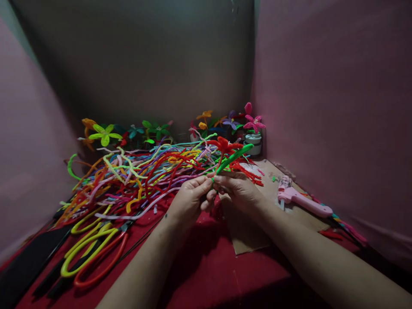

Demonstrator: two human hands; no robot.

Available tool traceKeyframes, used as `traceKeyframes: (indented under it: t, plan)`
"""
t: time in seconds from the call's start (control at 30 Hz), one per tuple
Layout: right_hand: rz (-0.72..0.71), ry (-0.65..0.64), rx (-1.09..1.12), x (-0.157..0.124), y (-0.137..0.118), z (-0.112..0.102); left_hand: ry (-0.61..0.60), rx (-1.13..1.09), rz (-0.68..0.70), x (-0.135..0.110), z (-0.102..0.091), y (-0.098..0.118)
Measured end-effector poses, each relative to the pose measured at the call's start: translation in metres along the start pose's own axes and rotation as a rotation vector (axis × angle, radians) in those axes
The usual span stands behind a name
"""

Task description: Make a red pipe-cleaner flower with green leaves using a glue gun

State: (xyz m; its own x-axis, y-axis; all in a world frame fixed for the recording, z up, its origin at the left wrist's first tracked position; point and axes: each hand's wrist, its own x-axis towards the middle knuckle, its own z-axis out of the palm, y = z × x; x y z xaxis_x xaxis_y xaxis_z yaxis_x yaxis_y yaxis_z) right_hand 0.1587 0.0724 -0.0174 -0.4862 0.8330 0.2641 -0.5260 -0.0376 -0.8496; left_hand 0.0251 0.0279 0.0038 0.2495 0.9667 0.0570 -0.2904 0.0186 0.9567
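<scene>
A red pipe cleaner flower (224,146) stands above my fingertips, tilted, on a thin stem. A long green pipe cleaner leaf (234,159) slants up and to the right beside it. My left hand (193,195) pinches the base of the stem between thumb and fingers. Close against it, my right hand (240,189) is closed on the lower end of the green leaf, where leaf and stem meet. The fingers hide most of that joint. Behind both hands spreads a tangled pile of coloured pipe cleaners (128,180).
A pink glue gun (305,201) lies on cardboard (247,231) at the right. Yellow-handled scissors (86,251) and red-handled ones (103,274) rest on the red cloth (206,262) at left. Finished flowers, including a yellow-green one (105,135) and a pink one (255,123), stand along the back.
</scene>
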Motion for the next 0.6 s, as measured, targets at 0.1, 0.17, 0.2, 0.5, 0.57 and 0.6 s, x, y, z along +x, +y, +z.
traceKeyframes:
  t: [0.1, 0.17, 0.2, 0.5, 0.57, 0.6]
  plan:
    - [0.008, 0.036, 0.002, 0.000, 0.000, 0.001, 0.125, 0.360, 0.119, 0.001, 0.004, -0.003]
    - [-0.019, 0.101, -0.006, -0.001, -0.001, 0.002, 0.219, 0.649, 0.210, 0.000, 0.008, -0.008]
    - [-0.020, 0.128, -0.005, -0.002, -0.002, 0.003, 0.268, 0.805, 0.256, 0.000, 0.009, -0.011]
    - [-0.060, 0.157, 0.002, 0.001, 0.007, 0.004, 0.508, 1.333, 0.473, -0.003, 0.005, -0.023]
    - [-0.074, 0.154, 0.003, 0.002, 0.009, 0.003, 0.505, 1.256, 0.491, -0.003, 0.005, -0.021]
    - [-0.080, 0.151, -0.001, 0.002, 0.010, 0.003, 0.502, 1.237, 0.490, -0.002, 0.005, -0.021]
